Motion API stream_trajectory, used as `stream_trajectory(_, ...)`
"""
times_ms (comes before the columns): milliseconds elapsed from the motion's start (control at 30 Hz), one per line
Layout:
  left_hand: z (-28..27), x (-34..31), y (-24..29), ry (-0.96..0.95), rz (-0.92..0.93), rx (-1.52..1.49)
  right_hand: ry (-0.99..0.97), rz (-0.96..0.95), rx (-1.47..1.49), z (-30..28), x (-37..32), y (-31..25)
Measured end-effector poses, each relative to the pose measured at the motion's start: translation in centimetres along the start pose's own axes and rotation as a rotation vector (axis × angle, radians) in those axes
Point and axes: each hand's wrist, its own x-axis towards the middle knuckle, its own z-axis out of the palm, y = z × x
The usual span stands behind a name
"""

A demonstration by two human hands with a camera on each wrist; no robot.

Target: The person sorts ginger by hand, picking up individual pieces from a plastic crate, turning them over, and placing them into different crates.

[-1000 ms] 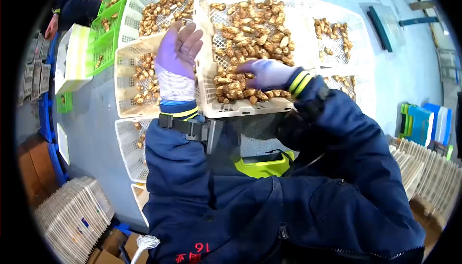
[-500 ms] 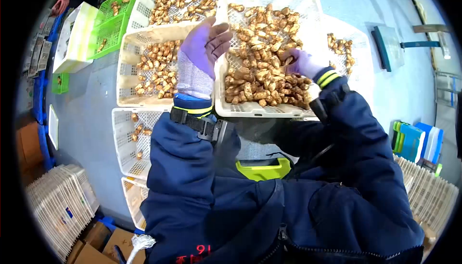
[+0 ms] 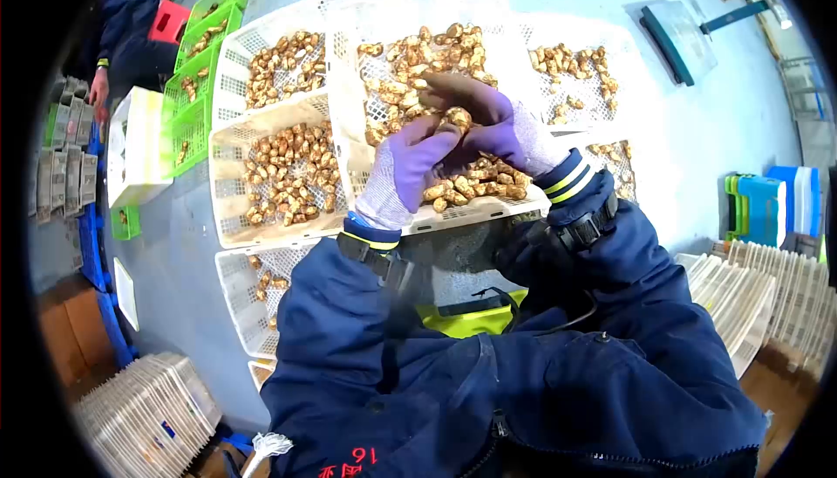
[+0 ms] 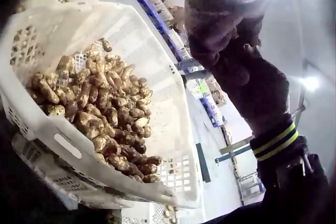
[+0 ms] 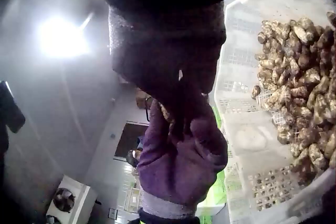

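Note:
Both hands wear purple gloves and meet above the near part of the central white basket (image 3: 510, 209). The left hand (image 3: 408, 168) pinches a brown, knobbly piece (image 3: 455, 119) with thumb and fingers. On the other side of that piece, the right hand (image 3: 506, 129) has its fingers curled round it. The wrist views show the two hands close together, the left hand (image 5: 181, 171) palm toward the camera, with the piece mostly hidden between them. Below the hands lies a heap of similar pieces (image 4: 105, 113) in the basket.
White baskets with smaller heaps stand left (image 3: 218, 190) and right (image 3: 641, 68) of the central one. Green baskets (image 3: 187, 116) and a white box (image 3: 131, 160) are farther left, near another person (image 3: 131, 33). Stacked white trays (image 3: 153, 408) sit at the lower left.
The right hand has lifted from the heap and come left to meet the left hand. The left hand has lowered and turned, its fingers now on a piece. The head view has shifted.

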Motion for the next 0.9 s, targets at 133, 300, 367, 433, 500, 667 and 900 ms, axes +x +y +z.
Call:
stream_trajectory(133,1.0,0.5,0.4,0.208,0.191,0.204,0.167,0.096,-0.124,-2.2,-0.3,0.0)
stream_trajectory(300,1.7,0.1,-0.3,0.294,0.31,0.562,0.191,0.204,-0.288,-1.1,-0.9,-0.9)
stream_trajectory(367,1.8,0.1,-0.3,0.307,0.33,0.716,0.222,0.27,-0.219,-0.9,-0.7,-0.5)
stream_trajectory(433,1.5,0.2,-0.5,0.278,0.347,0.798,0.244,0.29,-0.176,-1.0,-0.7,-0.2)
stream_trajectory(500,2.1,-0.1,0.4,0.278,0.377,0.714,0.231,0.232,-0.11,-0.9,-0.9,-1.0)
stream_trajectory(667,1.4,-0.2,0.6,0.167,0.161,0.447,0.201,0.065,0.004,-1.5,-0.5,0.1)
stream_trajectory(900,0.8,-0.1,0.1,0.281,0.157,0.311,0.21,0.005,-0.094,0.1,-0.5,-0.4)
